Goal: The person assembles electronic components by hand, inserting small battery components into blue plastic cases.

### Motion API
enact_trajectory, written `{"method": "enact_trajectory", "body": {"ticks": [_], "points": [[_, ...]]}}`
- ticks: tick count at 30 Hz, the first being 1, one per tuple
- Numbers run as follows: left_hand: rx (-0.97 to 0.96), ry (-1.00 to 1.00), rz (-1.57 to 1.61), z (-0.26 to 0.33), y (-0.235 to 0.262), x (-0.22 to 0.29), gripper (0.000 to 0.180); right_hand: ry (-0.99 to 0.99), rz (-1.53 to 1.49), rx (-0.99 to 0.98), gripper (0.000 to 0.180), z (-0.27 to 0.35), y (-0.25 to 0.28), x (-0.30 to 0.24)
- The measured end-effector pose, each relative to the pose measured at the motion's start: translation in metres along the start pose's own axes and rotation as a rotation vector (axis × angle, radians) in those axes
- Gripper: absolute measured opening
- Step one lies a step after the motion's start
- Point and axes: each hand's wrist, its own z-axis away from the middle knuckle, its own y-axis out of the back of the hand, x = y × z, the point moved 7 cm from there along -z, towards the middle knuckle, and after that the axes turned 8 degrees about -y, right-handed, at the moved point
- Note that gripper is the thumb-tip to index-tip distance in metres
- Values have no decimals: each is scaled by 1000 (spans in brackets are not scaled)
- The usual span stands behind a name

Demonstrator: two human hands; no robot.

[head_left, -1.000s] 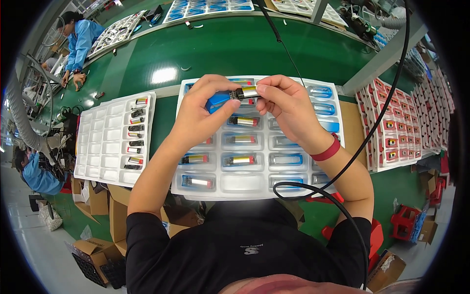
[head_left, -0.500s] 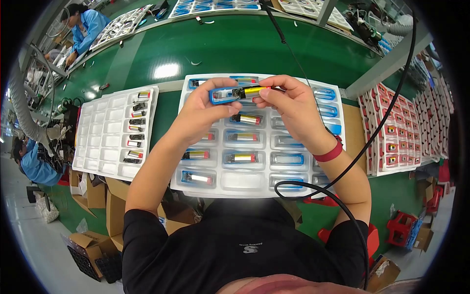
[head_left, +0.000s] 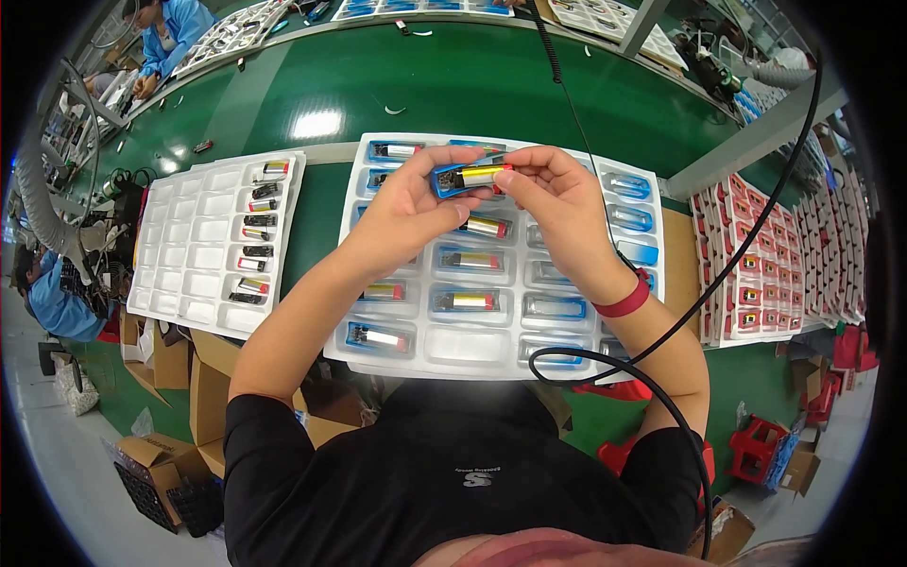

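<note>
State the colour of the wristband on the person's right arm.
Red. The wristband shows best in the head view, just below the right hand.

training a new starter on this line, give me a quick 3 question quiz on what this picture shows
1. True or false: both hands hold one small blue case above the middle white tray.
2. Which tray has more empty pockets: the middle one or the left white tray?
3. Multiple choice: the red band sits on A) the left wrist, B) the right wrist, C) the table.

Key
1. True: the left hand and right hand both grip it, with a yellow and silver piece in it.
2. The left one; only one column is filled.
3. B.
</note>
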Motion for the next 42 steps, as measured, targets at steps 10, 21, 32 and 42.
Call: {"method": "enact_trajectory", "body": {"ticks": [10, 21, 32, 42], "points": [[-16, -39, -73, 0, 3, -3, 48, -78, -94, 25, 19, 2, 5, 7], [22, -269, -359, 8, 15, 6, 27, -135, -210, -8, 20, -1, 9, 13], [124, -327, -602, 11, 18, 14, 26, -26, -71, -25, 20, 8, -3, 6], [-5, 118, 145, 10, 6, -5, 59, 73, 44, 46, 23, 7, 3, 3]]}}
